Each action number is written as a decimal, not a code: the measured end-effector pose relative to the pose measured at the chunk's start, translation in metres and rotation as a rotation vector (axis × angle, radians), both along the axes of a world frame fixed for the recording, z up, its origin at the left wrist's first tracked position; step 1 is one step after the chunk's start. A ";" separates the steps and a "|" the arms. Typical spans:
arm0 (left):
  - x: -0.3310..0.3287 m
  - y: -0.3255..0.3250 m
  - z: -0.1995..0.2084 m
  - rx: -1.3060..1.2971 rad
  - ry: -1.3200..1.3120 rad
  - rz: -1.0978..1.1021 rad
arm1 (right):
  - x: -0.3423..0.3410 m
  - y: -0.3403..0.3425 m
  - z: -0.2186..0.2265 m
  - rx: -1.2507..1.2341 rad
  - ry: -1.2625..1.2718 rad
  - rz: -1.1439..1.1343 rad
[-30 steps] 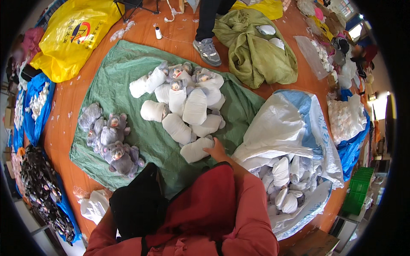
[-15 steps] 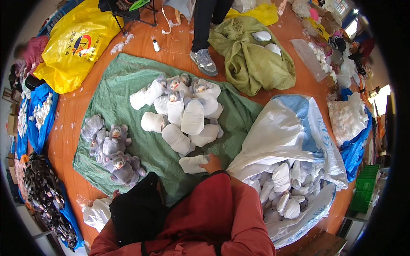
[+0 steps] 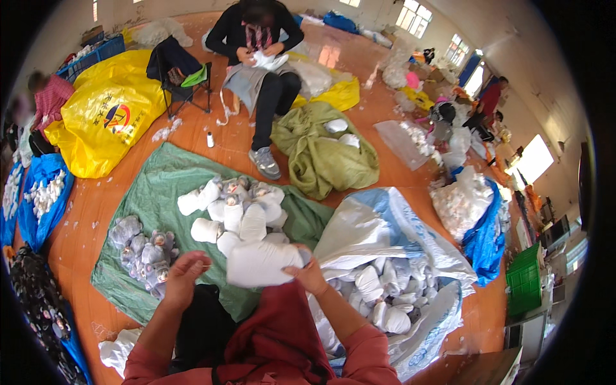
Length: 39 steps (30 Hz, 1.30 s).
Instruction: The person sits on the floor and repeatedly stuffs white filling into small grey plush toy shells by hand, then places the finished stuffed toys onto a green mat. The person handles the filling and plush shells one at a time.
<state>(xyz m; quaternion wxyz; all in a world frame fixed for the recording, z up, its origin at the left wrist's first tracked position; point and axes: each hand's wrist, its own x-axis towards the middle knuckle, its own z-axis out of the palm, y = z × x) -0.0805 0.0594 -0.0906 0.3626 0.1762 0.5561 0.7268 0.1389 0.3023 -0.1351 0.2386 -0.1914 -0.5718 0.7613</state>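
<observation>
My right hand (image 3: 310,276) grips one end of a white stuffed toy body (image 3: 260,264), raised in front of my lap. A little grey plush shows at the gripped end. Left of it, my left hand (image 3: 186,274) is raised with thumb and fingertips pinched together; anything between them is too small to make out. Beyond lies a pile of similar white stuffed toy bodies (image 3: 253,222), some with grey heads showing, on a green sheet (image 3: 154,186). Several grey plush bears (image 3: 154,255) are heaped at the sheet's left side.
On my right, a white and blue woven sack (image 3: 346,240) gapes over more white and grey pieces. Ahead sits a person (image 3: 256,38) handling white fabric, near an olive sack (image 3: 321,154), a thread spool (image 3: 210,139) and a folding chair (image 3: 183,77). A yellow sack (image 3: 90,141) lies far left.
My right hand has lifted the white stuffed toy body off the green sheet. My left hand has come up from beside my lap. The view has tilted up, showing the seated person.
</observation>
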 end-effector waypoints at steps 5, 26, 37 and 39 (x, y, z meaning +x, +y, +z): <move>0.063 0.003 0.041 0.141 -0.432 -0.491 | 0.017 -0.064 0.065 0.209 0.072 0.214; 0.139 -0.046 0.022 0.031 -0.223 -0.488 | 0.066 -0.149 0.034 -0.184 0.168 -0.011; 0.152 -0.045 0.048 -0.285 0.250 -0.400 | 0.047 -0.161 0.013 -0.100 0.198 -0.154; 0.159 -0.043 0.055 -0.299 0.618 -0.362 | 0.035 -0.146 -0.026 -0.654 0.326 0.015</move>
